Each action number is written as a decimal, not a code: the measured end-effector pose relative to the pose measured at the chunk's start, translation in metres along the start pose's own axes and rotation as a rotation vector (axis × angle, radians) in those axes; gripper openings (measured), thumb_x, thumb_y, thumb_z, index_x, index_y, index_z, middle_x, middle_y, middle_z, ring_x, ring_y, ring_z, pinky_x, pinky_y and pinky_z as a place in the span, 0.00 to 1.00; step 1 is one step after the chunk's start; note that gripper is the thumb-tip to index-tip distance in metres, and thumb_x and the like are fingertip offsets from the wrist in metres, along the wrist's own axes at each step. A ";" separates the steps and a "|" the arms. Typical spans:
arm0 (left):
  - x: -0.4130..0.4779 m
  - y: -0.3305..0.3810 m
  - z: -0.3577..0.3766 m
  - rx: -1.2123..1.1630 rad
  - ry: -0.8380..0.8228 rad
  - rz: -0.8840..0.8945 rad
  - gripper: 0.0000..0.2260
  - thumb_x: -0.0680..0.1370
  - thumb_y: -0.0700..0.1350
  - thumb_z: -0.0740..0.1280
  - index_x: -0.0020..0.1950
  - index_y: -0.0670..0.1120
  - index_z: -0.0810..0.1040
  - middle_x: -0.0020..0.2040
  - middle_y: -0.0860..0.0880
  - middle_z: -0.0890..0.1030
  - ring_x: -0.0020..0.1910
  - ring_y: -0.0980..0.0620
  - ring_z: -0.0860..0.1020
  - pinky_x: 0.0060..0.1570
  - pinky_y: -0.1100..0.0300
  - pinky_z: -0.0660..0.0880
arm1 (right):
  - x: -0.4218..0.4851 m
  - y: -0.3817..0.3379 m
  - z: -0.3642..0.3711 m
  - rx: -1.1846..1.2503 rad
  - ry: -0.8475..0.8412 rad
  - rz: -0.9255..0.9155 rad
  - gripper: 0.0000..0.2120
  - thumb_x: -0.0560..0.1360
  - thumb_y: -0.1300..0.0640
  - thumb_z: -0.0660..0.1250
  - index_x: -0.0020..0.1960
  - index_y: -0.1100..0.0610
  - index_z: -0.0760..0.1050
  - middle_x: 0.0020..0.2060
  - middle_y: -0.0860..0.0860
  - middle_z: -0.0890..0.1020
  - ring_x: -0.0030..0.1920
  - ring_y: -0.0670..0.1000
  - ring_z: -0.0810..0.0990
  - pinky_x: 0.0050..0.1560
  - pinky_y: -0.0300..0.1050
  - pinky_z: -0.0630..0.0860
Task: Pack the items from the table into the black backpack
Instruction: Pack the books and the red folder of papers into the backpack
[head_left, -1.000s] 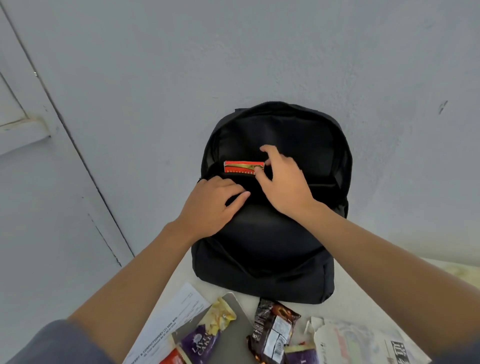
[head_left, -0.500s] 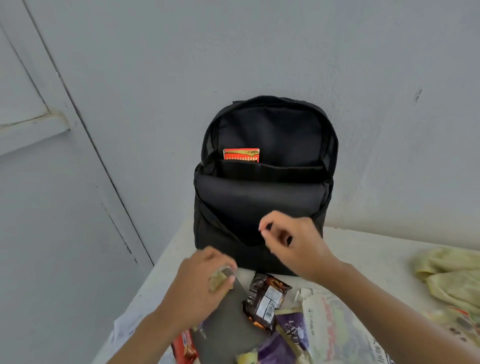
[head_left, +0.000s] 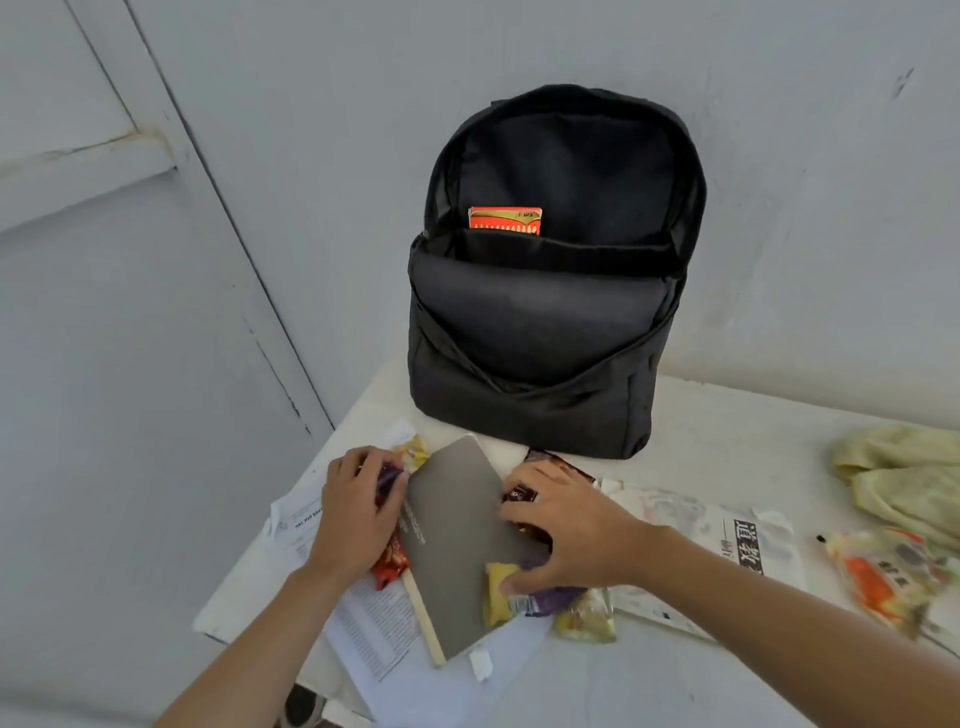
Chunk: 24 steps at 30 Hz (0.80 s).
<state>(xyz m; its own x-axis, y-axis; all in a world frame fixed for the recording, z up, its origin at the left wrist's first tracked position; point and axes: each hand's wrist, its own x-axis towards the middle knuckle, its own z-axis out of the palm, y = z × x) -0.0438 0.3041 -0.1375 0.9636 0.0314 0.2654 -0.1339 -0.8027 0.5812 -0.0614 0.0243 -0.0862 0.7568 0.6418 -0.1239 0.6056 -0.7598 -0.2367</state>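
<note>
The grey notebook (head_left: 457, 540) lay on the table (head_left: 727, 447) before the open black backpack (head_left: 540, 332). It looked thin, stiff and light, likely best lifted by its long edges. The left hand (head_left: 353, 512) curled its fingers on a purple snack packet (head_left: 387, 480). The right hand (head_left: 566, 530), spread, pressed a yellow packet (head_left: 496, 603) — lower than half a second earlier.

Matt cloth backpack (head_left: 540, 332); glossy plastic snack wrappers (head_left: 584, 618).

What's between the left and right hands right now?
The head view shows the grey notebook lying between the left hand and the right hand, on top of papers.
</note>
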 end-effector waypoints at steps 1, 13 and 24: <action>0.001 0.001 -0.001 0.064 -0.006 -0.024 0.06 0.81 0.52 0.67 0.56 0.53 0.77 0.59 0.54 0.75 0.61 0.49 0.69 0.60 0.46 0.68 | -0.002 0.002 -0.003 0.005 0.008 -0.002 0.29 0.71 0.27 0.62 0.63 0.44 0.74 0.67 0.44 0.67 0.68 0.48 0.61 0.71 0.47 0.62; 0.005 0.024 -0.020 0.481 -0.230 0.010 0.17 0.81 0.62 0.61 0.69 0.63 0.75 0.70 0.53 0.69 0.70 0.50 0.66 0.62 0.46 0.57 | -0.022 0.014 -0.041 -0.241 0.012 0.213 0.04 0.72 0.55 0.70 0.46 0.52 0.79 0.50 0.48 0.74 0.53 0.48 0.67 0.58 0.44 0.68; 0.001 -0.001 -0.049 0.480 -0.276 -0.100 0.18 0.83 0.61 0.56 0.74 0.63 0.66 0.70 0.53 0.70 0.69 0.50 0.70 0.63 0.47 0.59 | 0.053 -0.023 -0.026 0.197 0.081 0.201 0.27 0.79 0.45 0.66 0.75 0.52 0.65 0.69 0.50 0.72 0.66 0.51 0.73 0.64 0.47 0.74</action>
<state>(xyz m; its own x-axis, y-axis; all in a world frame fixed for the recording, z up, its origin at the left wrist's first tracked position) -0.0536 0.3339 -0.1004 0.9997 0.0157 -0.0211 0.0189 -0.9867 0.1612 -0.0287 0.0729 -0.0619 0.8786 0.4641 -0.1121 0.3881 -0.8310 -0.3987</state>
